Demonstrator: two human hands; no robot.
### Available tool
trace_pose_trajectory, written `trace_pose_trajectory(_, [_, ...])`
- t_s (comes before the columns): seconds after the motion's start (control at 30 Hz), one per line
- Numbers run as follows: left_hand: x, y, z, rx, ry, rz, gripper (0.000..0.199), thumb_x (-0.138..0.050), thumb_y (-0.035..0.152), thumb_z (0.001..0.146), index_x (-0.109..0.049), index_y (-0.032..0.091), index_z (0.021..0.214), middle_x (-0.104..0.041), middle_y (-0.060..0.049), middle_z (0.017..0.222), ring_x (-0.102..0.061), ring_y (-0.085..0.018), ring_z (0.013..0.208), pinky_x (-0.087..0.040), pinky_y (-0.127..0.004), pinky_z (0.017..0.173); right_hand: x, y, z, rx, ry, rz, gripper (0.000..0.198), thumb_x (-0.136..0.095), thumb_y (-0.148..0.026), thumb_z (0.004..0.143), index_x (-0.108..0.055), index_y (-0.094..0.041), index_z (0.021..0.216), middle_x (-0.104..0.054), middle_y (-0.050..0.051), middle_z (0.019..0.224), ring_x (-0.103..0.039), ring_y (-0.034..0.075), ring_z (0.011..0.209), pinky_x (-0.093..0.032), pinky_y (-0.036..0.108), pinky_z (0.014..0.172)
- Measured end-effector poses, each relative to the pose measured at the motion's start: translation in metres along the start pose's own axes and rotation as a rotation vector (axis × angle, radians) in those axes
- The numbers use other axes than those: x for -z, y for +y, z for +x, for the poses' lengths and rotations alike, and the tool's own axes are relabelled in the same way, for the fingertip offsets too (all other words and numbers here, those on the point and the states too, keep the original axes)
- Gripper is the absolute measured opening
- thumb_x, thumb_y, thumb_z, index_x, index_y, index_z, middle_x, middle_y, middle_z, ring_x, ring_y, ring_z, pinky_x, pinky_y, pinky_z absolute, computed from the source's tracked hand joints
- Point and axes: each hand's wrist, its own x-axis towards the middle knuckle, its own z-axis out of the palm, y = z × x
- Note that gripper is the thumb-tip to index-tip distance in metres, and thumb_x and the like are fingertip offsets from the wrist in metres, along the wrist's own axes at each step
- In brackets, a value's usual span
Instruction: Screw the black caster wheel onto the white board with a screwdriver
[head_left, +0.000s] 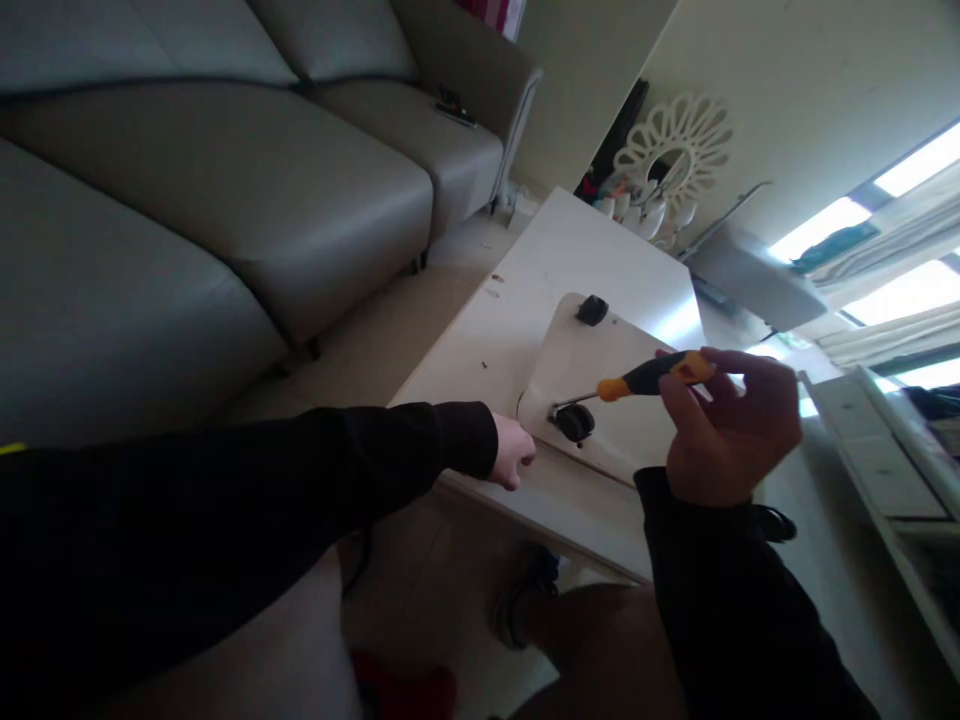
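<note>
Screwdriver (651,375), orange/black grip, in right hand (731,430) fingers, tip at black caster (574,422); left hand (512,452) curled on rounded board (622,400) edge.

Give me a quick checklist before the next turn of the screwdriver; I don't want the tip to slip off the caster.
1. Right hand grips the screwdriver handle: ok.
2. Tip at the near caster mount: ok.
3. Tip seated in a screw head: cannot tell.
4. Left hand steadies the board edge: ok.
5. Board lies flat on the table: ok.
6. Far caster fastened: cannot tell.
</note>
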Motion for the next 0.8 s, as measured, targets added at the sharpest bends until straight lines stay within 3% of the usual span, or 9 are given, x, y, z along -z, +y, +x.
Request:
trace_pose_trajectory(0.43, [0.001,0.000,0.000,0.009,0.092,-0.059,0.032,-0.072,0.028,0.082,-0.079,0.022,0.113,-0.080,-0.010,0.110,-0.073,-0.028,0.100,-0.054,-0.036,0.083,-0.002,-0.003,0.000,0.014,0.009,0.002,0.038,-0.086,-0.007,0.067,-0.077,-0.025,0.099,-0.071,-0.002,0.093,-0.076,0.016,0.090,-0.065,0.027,0.069])
trace_pose_trajectory(0.6, [0.012,0.000,0.001,0.040,0.309,-0.177,0.027,-0.065,0.031,0.085,-0.078,0.023,0.107,-0.079,-0.007,0.102,-0.073,-0.027,0.094,-0.053,-0.037,0.082,-0.001,0.001,0.000,-0.005,0.038,-0.028,0.040,-0.089,-0.009,0.063,-0.076,-0.025,0.097,-0.070,-0.002,0.093,-0.074,0.013,0.086,-0.061,0.023,0.064])
trace_pose_trajectory(0.7, [0.017,0.001,0.001,0.019,0.460,-0.281,0.028,-0.065,0.030,0.085,-0.075,0.021,0.110,-0.079,-0.006,0.102,-0.071,-0.023,0.091,-0.051,-0.035,0.083,0.000,0.003,0.000,0.001,0.065,-0.077,0.037,-0.090,-0.013,0.064,-0.077,-0.027,0.096,-0.071,-0.002,0.093,-0.072,0.014,0.083,-0.061,0.028,0.064])
trace_pose_trajectory(0.8, [0.018,0.001,0.004,0.013,0.526,-0.357,0.029,-0.066,0.029,0.085,-0.071,0.020,0.112,-0.077,-0.005,0.103,-0.070,-0.022,0.089,-0.051,-0.035,0.083,-0.001,0.003,-0.001,0.010,0.044,-0.077,0.037,-0.088,-0.016,0.069,-0.076,-0.030,0.101,-0.075,0.000,0.099,-0.073,0.018,0.089,-0.062,0.034,0.069])
